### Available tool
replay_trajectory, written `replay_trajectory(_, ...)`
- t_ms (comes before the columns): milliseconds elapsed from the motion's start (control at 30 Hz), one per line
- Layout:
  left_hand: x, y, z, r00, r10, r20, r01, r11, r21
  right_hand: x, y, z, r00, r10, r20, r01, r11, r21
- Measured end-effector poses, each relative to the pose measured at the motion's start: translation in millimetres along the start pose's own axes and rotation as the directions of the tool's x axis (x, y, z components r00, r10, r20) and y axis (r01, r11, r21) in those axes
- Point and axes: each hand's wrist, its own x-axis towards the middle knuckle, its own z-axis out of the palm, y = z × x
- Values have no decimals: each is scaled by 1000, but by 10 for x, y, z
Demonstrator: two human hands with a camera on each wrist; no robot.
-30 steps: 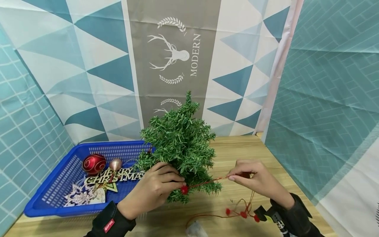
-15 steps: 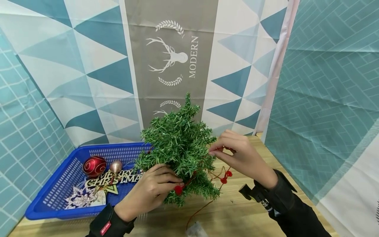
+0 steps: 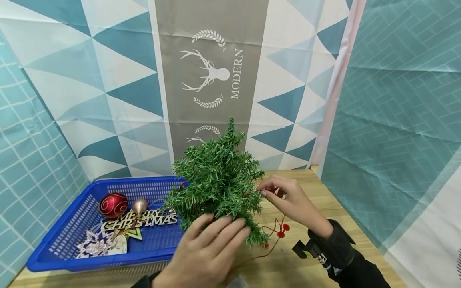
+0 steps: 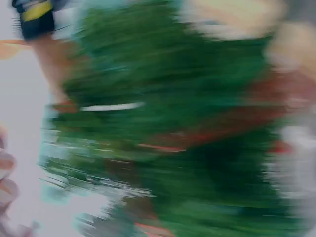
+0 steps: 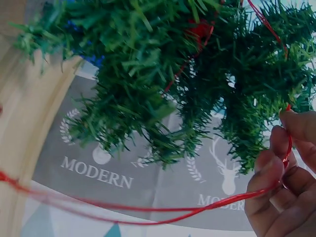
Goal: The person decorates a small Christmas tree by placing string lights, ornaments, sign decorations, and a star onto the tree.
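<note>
Here, a green artificial tree [image 3: 216,184] is standing roughly upright at the middle of the tabletop [image 3: 288,270], its base hidden. The right hand [image 3: 289,202] is working just beside the tree's right side, its grip narrow: thumb and fingertips are pinching a red string [image 5: 232,199]. From those fingers 2 strands are trailing away in the right wrist view, while more string is running among the branches, with a red pompom [image 5: 200,30] nestling there. Below the right hand, 2 other pompoms [image 3: 283,231] are sitting close together near the lower branches.

The left hand [image 3: 207,252] is hovering before the tree's lower front, its grip wide and its fingers spreading; whether they are touching needles I cannot tell, the left wrist view being blurred.

Left of the tree, a blue basket [image 3: 37,256] is holding a red ball [image 3: 113,205], a smaller pale bauble [image 3: 139,206], "MERRY CHRISTMAS" lettering [image 3: 140,222] and a snowflake [image 3: 93,244]. Behind everything, a patterned cloth [image 3: 212,20] is hanging.
</note>
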Motion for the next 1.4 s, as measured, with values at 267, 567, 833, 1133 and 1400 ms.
replay_trajectory(267,609,162,368,902,-258,346,127,925,359,-76,5,10,994,108,17,-109,993,42)
replay_trajectory(567,406,43,402,962,-143,234,87,968,237,-214,53,38,960,270,77,-278,955,105)
replay_trajectory(833,213,-122,198,985,-100,143,91,993,68,-434,175,-63,902,317,293,-383,902,200)
replay_trajectory(1133,2,-281,24,985,-165,45,171,972,-164,-668,278,-301,886,236,399,-345,911,227)
replay_trajectory(1400,-97,-338,-32,989,-146,21,147,965,-217,-799,351,-338,867,255,428,-325,940,99)
